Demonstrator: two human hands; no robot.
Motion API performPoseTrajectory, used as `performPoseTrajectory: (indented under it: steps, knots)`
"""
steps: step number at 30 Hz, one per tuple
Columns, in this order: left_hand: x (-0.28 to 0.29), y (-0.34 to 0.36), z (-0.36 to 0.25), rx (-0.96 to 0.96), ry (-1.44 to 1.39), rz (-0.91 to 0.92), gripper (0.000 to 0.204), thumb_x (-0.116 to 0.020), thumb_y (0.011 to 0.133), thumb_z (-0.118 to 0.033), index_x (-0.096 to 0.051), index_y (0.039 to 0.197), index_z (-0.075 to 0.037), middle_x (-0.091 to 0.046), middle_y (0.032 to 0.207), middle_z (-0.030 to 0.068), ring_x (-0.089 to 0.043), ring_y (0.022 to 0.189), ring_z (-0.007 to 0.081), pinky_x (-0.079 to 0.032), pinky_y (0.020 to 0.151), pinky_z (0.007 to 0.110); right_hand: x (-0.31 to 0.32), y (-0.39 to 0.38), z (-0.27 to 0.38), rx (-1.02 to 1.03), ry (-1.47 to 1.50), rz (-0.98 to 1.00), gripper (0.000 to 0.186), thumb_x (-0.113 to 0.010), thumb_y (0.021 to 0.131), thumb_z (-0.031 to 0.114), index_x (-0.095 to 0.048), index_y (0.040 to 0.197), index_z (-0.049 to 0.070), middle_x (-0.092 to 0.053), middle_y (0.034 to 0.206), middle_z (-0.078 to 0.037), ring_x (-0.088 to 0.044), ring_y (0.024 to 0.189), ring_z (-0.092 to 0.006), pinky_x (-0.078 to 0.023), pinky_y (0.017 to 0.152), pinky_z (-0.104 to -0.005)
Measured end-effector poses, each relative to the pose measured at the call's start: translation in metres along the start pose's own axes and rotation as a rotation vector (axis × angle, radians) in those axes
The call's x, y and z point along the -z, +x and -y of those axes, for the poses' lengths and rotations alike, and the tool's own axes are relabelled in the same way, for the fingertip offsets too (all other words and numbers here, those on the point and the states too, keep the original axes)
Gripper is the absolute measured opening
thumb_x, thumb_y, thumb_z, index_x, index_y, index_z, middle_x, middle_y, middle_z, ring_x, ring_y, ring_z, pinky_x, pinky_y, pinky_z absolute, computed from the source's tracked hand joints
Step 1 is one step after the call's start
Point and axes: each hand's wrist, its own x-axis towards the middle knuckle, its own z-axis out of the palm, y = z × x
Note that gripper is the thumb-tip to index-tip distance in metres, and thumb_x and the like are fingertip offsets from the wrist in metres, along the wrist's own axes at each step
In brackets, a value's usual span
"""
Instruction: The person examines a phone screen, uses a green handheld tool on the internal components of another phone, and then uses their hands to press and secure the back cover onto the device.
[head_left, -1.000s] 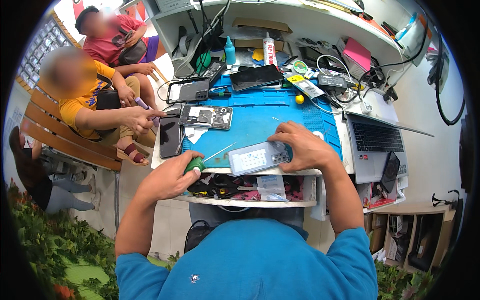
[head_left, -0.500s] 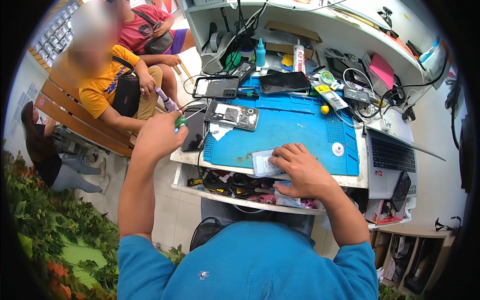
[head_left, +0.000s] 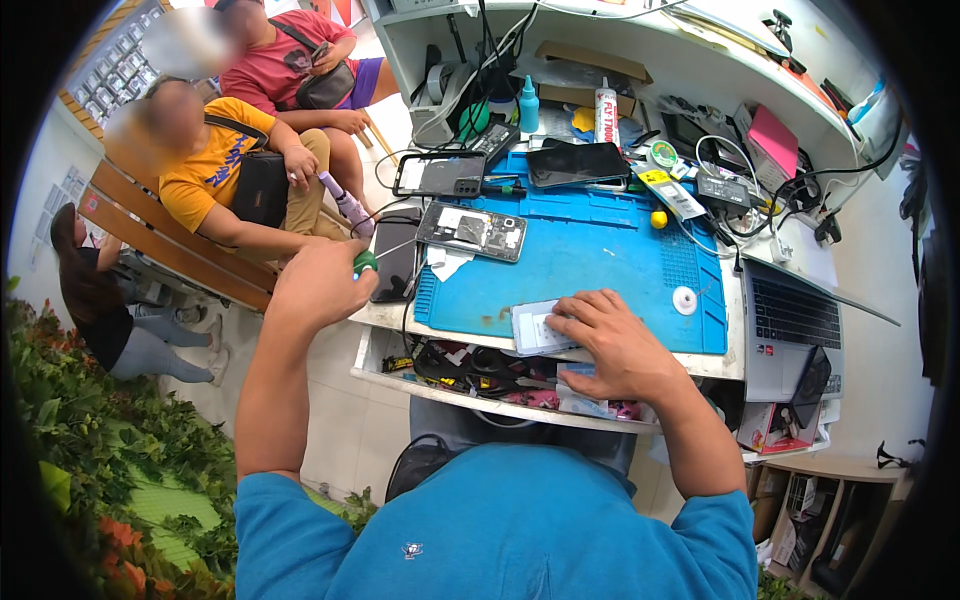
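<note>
Clock: we read it from the middle of the blue mat (head_left: pixel 600 270), twelve at its far edge.
Left hand (head_left: pixel 318 283): at nine o'clock, off the mat; thumb and fingers closed round a green handle, the rearmost fingers hidden from us.
Screwdriver (head_left: pixel 366 262): one, in the left hand, at nine o'clock; thin shaft slanting over the dark phone (head_left: pixel 395 278) toward the opened phone (head_left: pixel 475 232) — whether the tip touches anything, we cannot tell.
Opened phone: one, inner parts bare, at ten o'clock on the mat; a white paper scrap (head_left: pixel 449 264) just below it.
Right hand (head_left: pixel 622 348): at five o'clock, palm down; four fingers close together and slightly bent, thumb spread away from them. We cannot tell how hard they press.
Pale slab (head_left: pixel 529 328): a phone back or case — we cannot tell which — at seven o'clock on the mat's near edge, its right end under the right hand's fingers.
Drawer (head_left: pixel 520 400): pulled out at seven o'clock, packed with jumbled small goods.
Black screen (head_left: pixel 577 164): lying flat at twelve.
Yellow ball (head_left: pixel 659 219): at two.
White disc (head_left: pixel 684 300): between three and four, on the mat.
Laptop (head_left: pixel 790 312): standing open at three, beside the mat.
</note>
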Motion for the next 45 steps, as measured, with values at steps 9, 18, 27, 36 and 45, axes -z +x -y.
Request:
performPoseTrajectory:
  steps: [9, 18, 27, 36, 45]
  knots:
    - [-0.014, 0.023, 0.007, -0.063, 0.026, -0.126, 0.045, -0.066, 0.1, -0.034, -0.081, 0.124, 0.002, -0.084, 0.114, 0.029, -0.08, 0.111, 0.0491, -0.061, 0.105, 0.06, 0.005, -0.001, 0.006, 0.005, -0.003, -0.028, 0.065, -0.092, 0.088, 0.03, -0.074, 0.144, 0.002, -0.07, 0.151, -0.018, -0.06, 0.146, -0.0373, -0.044, 0.127, -0.0529]
    - [-0.022, -0.02, 0.009, -0.211, -0.218, -0.144, 0.046, -0.074, 0.101, -0.029, -0.081, 0.135, 0.001, -0.083, 0.115, 0.0288, -0.08, 0.111, 0.0466, -0.062, 0.099, 0.055, -0.014, 0.0, -0.001, 0.053, -0.032, -0.134, 0.051, -0.092, 0.093, 0.024, -0.077, 0.136, 0.002, -0.073, 0.143, -0.015, -0.064, 0.138, -0.037, -0.048, 0.122, -0.052]
    - [-0.071, -0.064, -0.042, -0.417, -0.443, -0.069, 0.039, -0.084, 0.097, -0.02, -0.082, 0.13, 0.002, -0.077, 0.109, 0.0195, -0.077, 0.095, 0.041, -0.062, 0.087, 0.047, -0.054, 0.012, 0.023, 0.199, -0.11, -0.331, 0.046, -0.086, 0.088, 0.016, -0.076, 0.129, -0.001, -0.073, 0.13, -0.015, -0.07, 0.125, -0.0342, -0.055, 0.113, -0.0494]
    - [-0.08, -0.058, -0.037, -0.429, -0.431, -0.094, 0.041, -0.084, 0.097, -0.02, -0.083, 0.133, -0.001, -0.079, 0.112, 0.0183, -0.078, 0.098, 0.0418, -0.063, 0.089, 0.046, -0.06, 0.013, 0.022, 0.216, -0.185, -0.367, 0.039, -0.075, 0.091, 0.014, -0.077, 0.126, 0.0, -0.072, 0.12, -0.01, -0.07, 0.116, -0.0297, -0.056, 0.111, -0.0471]
    - [-0.087, -0.059, -0.038, -0.428, -0.431, -0.146, 0.041, -0.084, 0.097, -0.024, -0.084, 0.132, -0.005, -0.08, 0.115, 0.0155, -0.08, 0.098, 0.042, -0.065, 0.089, 0.049, -0.058, 0.013, 0.023, 0.217, -0.174, -0.369, 0.036, -0.076, 0.089, 0.014, -0.08, 0.122, -0.001, -0.073, 0.117, -0.009, -0.07, 0.109, -0.0278, -0.056, 0.107, -0.0451]
